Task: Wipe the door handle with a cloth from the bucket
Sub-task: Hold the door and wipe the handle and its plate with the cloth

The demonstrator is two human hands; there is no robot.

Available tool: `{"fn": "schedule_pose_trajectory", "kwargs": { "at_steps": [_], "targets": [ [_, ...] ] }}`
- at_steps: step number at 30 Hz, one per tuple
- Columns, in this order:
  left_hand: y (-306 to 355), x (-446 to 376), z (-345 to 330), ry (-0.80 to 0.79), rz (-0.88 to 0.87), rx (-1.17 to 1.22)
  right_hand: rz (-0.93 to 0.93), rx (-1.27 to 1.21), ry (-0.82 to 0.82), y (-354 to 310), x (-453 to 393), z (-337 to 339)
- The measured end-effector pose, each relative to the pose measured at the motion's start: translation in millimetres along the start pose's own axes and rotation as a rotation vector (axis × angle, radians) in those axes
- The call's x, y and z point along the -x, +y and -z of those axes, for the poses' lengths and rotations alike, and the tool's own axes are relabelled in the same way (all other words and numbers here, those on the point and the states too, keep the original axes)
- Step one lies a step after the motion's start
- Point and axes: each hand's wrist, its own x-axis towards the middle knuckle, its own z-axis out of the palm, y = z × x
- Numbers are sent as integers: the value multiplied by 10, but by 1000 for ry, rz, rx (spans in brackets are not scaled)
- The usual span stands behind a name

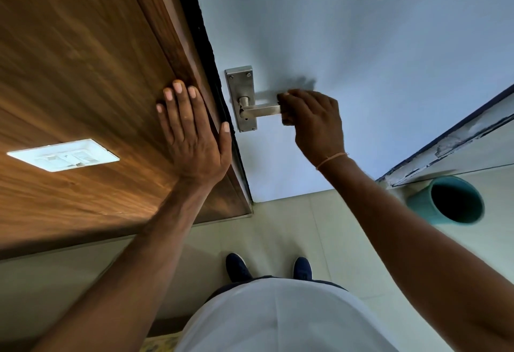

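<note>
A steel lever door handle on a steel backplate is fixed to a pale blue door. My right hand is curled around the free end of the lever. No cloth shows in it; the fingers hide whatever lies under them. My left hand lies flat, fingers spread, on the brown wooden panel beside the door edge. A teal bucket stands on the floor at the right; its inside looks dark and no cloth is visible there.
A white switch plate sits on the wooden panel at the left. The floor is pale tile, with my two dark shoes on it. A white sill or frame with peeling paint runs above the bucket.
</note>
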Motion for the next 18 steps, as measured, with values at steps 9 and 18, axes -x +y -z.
{"fn": "schedule_pose_trajectory", "kwargs": {
  "at_steps": [9, 18],
  "targets": [
    [6, -7, 50, -7, -2, 19, -1195, -960, 94, -215, 141, -43],
    [-56, -4, 110, -30, -34, 37, -1810, -2123, 65, -639, 244, -265]
  ]
}}
